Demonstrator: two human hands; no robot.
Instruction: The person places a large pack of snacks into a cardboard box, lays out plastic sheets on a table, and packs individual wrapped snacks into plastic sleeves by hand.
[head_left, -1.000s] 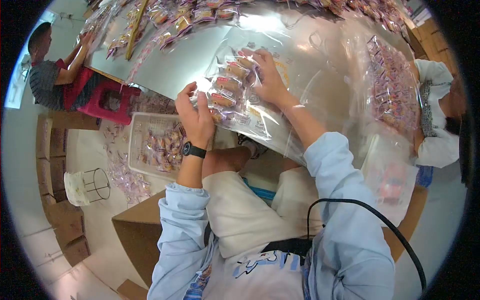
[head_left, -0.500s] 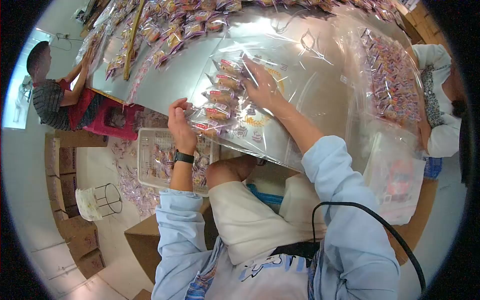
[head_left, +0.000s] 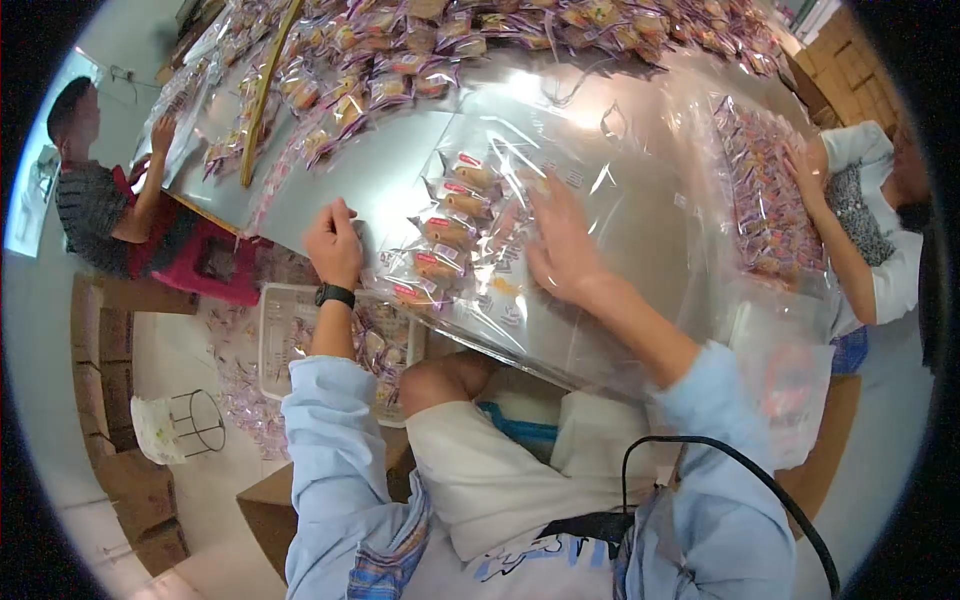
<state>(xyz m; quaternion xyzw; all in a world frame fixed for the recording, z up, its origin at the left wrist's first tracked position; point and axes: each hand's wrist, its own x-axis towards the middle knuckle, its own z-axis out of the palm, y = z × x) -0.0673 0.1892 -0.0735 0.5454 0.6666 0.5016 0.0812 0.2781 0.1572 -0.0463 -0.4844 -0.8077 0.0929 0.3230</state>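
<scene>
A large clear plastic bag with printed markings lies on the metal table in front of me. In its left part is a slanting row of several small wrapped cakes or buns, in clear packets with red labels. My right hand lies over the bag just right of the row, fingers stretched and somewhat blurred, thumb apart. To the left of the row, off the table's edge, my left hand is raised with its fingers curled in. Nothing shows in it, and it is apart from the packets.
Many wrapped snacks are heaped along the table's far side. A crate of packets stands below left. At right, a co-worker's hand touches a filled clear bag. Another person sits at far left near a wooden strip.
My left hand has moved away leftward from the row's lower end, its fingers curling. My right hand has shifted right and down over the bag. The co-worker's hand at right now rests on the filled bag.
</scene>
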